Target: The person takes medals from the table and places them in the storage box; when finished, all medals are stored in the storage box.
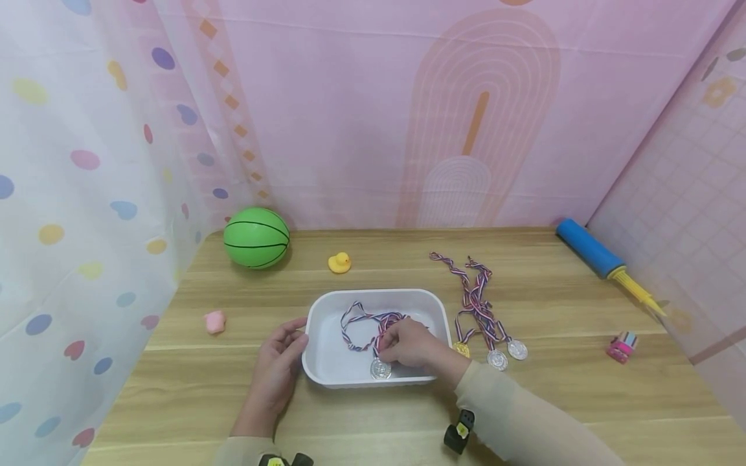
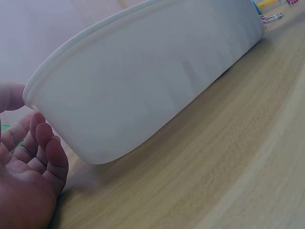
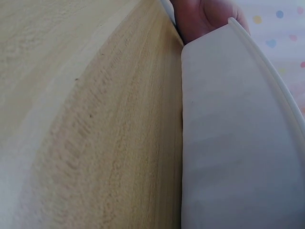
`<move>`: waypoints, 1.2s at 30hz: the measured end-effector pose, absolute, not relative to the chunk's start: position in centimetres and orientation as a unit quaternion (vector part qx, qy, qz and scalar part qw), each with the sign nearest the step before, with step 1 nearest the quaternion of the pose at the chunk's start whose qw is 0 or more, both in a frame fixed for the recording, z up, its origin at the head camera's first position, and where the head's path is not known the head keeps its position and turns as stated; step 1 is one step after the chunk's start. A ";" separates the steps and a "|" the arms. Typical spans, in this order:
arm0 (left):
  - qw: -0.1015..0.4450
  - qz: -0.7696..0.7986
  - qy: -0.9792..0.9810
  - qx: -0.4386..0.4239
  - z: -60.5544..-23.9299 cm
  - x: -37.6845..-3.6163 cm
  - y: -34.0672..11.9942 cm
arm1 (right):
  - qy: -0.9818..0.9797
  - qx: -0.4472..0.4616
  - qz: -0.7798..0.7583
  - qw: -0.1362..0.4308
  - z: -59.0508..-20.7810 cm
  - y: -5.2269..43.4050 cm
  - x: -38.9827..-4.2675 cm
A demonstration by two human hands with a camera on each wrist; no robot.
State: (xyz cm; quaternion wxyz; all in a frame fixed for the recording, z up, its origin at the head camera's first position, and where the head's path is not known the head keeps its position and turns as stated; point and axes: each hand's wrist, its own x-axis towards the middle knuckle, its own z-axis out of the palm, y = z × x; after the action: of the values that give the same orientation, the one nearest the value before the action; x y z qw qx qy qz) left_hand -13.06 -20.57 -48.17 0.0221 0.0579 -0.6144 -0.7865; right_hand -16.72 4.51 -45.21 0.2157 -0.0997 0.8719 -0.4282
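White tray (image 1: 327, 357) sits off the worktop's (image 1: 373, 424) back edge, left grip (image 1: 277, 362) relaxed against it, right grip (image 1: 411, 344) pinching ribbon (image 1: 388, 320) whose tangles'll probably snag if yanked.

The head view is brightly and evenly lit, with soft shadows cast beside the green ball (image 1: 256, 237) and under the white tray (image 1: 327, 346). Both wrist views are dimmer and hazy; fine detail is softened, the tray's outer wall is crossed by faint darker streaks, and the wooden table (image 3: 119, 143) is washed pale at lower left
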 end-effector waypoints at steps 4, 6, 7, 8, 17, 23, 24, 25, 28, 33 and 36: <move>0.019 -0.784 -0.618 0.062 -48.1 -13.1 -20.5 | 0.892 -0.120 -0.389 0.195 -45.3 4.9 -16.9; 0.017 -0.781 -0.621 0.063 -48.1 -13.1 -20.5 | 0.900 -0.127 -0.375 0.185 -45.1 5.1 -17.0; 0.016 -0.779 -0.623 0.064 -48.1 -13.1 -20.4 | 0.900 -0.126 -0.375 0.186 -44.9 5.2 -17.1; 0.016 -0.778 -0.625 0.064 -48.1 -13.1 -20.4 | 0.900 -0.125 -0.375 0.185 -44.6 5.3 -17.2; 0.014 -0.779 -0.624 0.065 -48.1 -13.2 -20.2 | 0.840 -0.105 -0.505 0.168 -40.7 8.6 -17.1; 0.013 -0.779 -0.624 0.060 -48.2 -13.2 -20.0 | 0.849 -0.053 -0.518 0.093 -39.9 15.5 -15.9; 0.014 -0.780 -0.623 0.059 -48.2 -13.2 -20.0 | 0.851 -0.039 -0.517 0.082 -40.2 16.9 -15.7; 0.015 -0.781 -0.622 0.057 -48.2 -13.2 -20.0 | 0.854 -0.025 -0.515 0.072 -40.5 18.2 -15.5; 0.019 -0.783 -0.619 0.053 -48.2 -13.1 -20.2 | 0.858 0.025 -0.509 0.056 -41.4 22.1 -14.8; 0.024 -0.783 -0.620 0.054 -48.1 -13.1 -20.4 | 0.853 0.086 -0.512 0.054 -43.0 26.5 -14.0; 0.026 -0.782 -0.620 0.055 -48.1 -13.0 -20.5 | 0.846 0.102 -0.520 0.062 -43.8 27.8 -13.8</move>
State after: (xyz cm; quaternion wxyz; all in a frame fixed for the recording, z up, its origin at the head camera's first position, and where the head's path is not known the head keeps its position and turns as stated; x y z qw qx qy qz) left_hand -13.03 -20.47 -48.14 0.0255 0.0547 -0.6202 -0.7822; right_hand -13.84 27.78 -43.82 0.0618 0.1020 0.8457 -0.5202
